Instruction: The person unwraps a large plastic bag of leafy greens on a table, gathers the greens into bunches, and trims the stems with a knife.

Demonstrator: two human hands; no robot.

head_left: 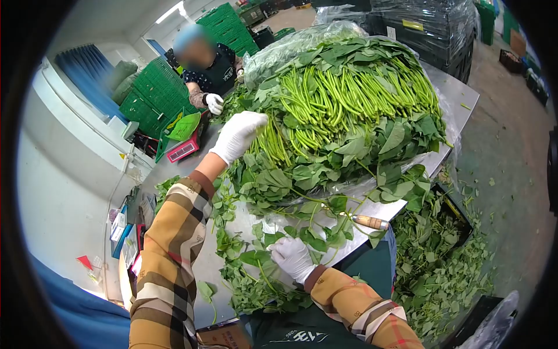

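Note:
A large heap of leafy greens [343, 104], long green stems laid side by side, covers the metal table. My left hand [241, 136], in a white glove, is raised at the left end of the heap. Its fingers are closed, and what they hold, if anything, is hidden. Lower down, my right hand [292, 257], also gloved, has its fingers curled among loose leafy stems [314, 238] at the near edge. To its right lies a knife [369, 221] with a wooden handle; leaves cover part of its blade.
A co-worker [203, 70] in white gloves stands across the table at the left. Near them are a red scale [183, 149] and green crates [154, 96]. Wrapped dark crates [430, 32] stand behind the heap. Cut leaves [436, 273] lie on the floor at the right.

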